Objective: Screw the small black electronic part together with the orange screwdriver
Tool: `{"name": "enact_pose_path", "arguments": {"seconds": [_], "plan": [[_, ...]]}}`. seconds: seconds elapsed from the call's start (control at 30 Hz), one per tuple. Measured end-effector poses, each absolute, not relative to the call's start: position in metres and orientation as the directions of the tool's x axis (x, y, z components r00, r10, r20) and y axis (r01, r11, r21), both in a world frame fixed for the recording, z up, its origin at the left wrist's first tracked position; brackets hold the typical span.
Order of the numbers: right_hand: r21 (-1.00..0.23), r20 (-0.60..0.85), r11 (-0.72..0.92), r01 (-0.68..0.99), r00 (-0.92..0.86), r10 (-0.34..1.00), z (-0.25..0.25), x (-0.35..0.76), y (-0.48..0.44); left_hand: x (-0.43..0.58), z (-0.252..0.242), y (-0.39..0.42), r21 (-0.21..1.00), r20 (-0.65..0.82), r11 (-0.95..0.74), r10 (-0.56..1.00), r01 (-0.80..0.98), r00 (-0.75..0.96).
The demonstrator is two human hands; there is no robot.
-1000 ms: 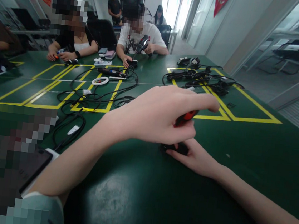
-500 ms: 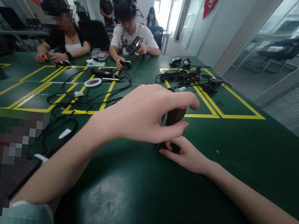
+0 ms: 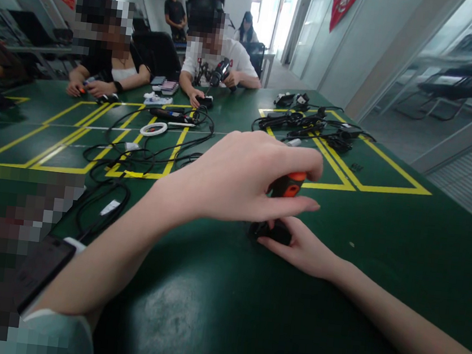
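Note:
My left hand (image 3: 257, 179) is curled around the upper part of a black and orange handle (image 3: 292, 189), its thumb and forefinger reaching past the handle on the right. Just below, my right hand (image 3: 304, 247) grips a small black object (image 3: 278, 233) at the green table (image 3: 380, 256). The handle stands above the black object; where they meet is hidden behind my left hand.
Black cables (image 3: 136, 154) and a white ring (image 3: 153, 129) lie beyond my left forearm. More black cables (image 3: 310, 123) lie farther back. A dark phone (image 3: 46, 269) is at the left. Several people are across the table, one holding a black tool (image 3: 220, 73).
The view has shifted, so the scene sits slightly to the right. The handle has turned, and more of its orange part shows between my left fingers. My right hand keeps its grip.

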State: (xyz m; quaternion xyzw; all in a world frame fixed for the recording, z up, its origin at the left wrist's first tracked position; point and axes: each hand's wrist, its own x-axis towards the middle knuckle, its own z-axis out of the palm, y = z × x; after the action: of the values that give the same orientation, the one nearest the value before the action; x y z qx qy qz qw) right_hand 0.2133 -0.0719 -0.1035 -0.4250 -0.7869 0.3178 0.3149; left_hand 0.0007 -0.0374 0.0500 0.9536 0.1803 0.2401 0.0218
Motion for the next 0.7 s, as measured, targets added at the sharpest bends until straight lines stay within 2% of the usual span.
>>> {"name": "enact_pose_path", "arguments": {"seconds": [0.17, 0.47, 0.7], "plan": [[-0.806, 0.184, 0.398, 0.439, -0.453, 0.873, -0.1008, 0.2129, -0.0722, 0.0034, 0.0512, -0.0406, 0.143, 0.433, -0.941, 0.339, 0.308, 0.835], [-0.755, 0.207, 0.441, 0.486, -0.461, 0.863, -0.0979, 0.2156, -0.0721, 0.0072, 0.0474, -0.0381, 0.139, 0.414, -0.926, 0.376, 0.351, 0.829], [-0.763, 0.203, 0.437, 0.476, -0.466, 0.861, -0.0963, 0.2133, -0.0728, 0.0070, 0.0499, -0.0417, 0.144, 0.425, -0.931, 0.364, 0.335, 0.829]]}}
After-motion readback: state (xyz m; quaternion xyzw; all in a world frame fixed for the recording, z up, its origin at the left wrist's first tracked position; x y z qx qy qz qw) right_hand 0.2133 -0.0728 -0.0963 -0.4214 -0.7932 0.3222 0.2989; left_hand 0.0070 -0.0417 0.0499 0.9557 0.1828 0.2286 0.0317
